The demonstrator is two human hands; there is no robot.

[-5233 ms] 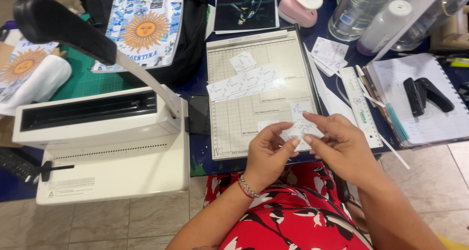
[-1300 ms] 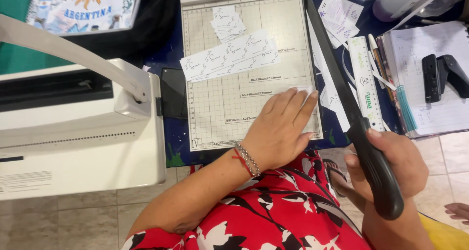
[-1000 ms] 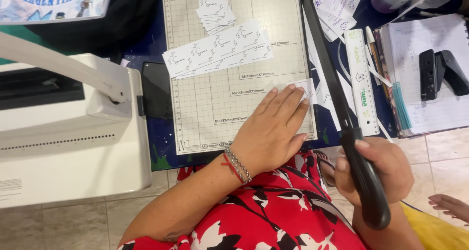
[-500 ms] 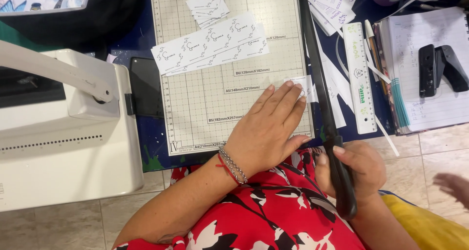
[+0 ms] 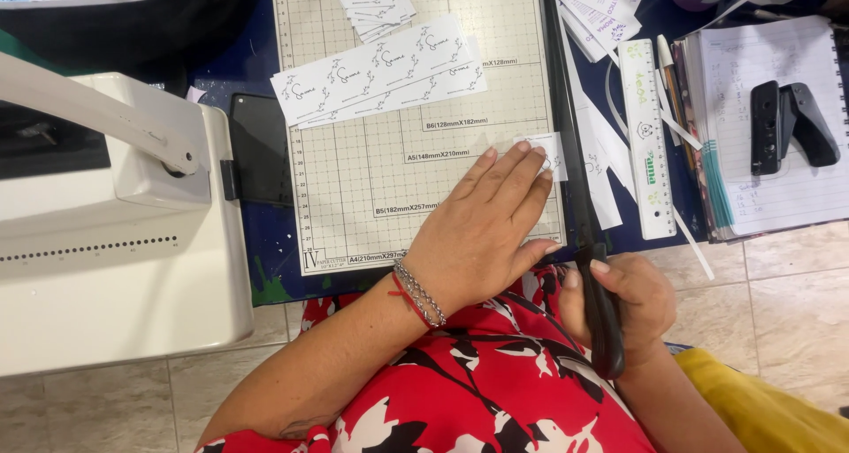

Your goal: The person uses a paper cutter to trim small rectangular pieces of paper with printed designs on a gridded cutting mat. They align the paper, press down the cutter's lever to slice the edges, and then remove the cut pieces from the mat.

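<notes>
A: Status on the hands?

B: Left hand [image 5: 482, 232] flat, fingers spread, palm down on the cream gridded paper-trimmer board [image 5: 354, 179]. Its fingertips press a small white printed paper slip [image 5: 550, 155] at the board's right edge, right against the cutting arm.

A: Right?

B: Right hand [image 5: 619, 303] wrapped tight around the black handle of the trimmer's cutting arm [image 5: 601, 316]. Arm is down, lying along the board's right edge. Handle end overhangs the near edge of the tabletop [image 5: 265, 258], above the red floral lap.

A: Other stock on the board?

B: Long white printed paper strips [image 5: 380, 81], overlapped and tilted, across the upper middle. Small stack of cut white slips [image 5: 376, 2] above them at the top edge. Both well apart from the left hand.

A: Surroundings?

B: Left of the board: a black flat rectangular device [image 5: 261, 152], then a large white binding machine with a lever [image 5: 106, 223]. Right of the cutting arm: loose white paper offcuts [image 5: 601, 161], a white plastic ruler [image 5: 644, 134], and a spiral notebook [image 5: 778, 179] with a black hole punch [image 5: 787, 126] lying on it.

A: Wrist?

B: Beaded bracelets plus a red thread [image 5: 417, 294] on the left wrist.
</notes>
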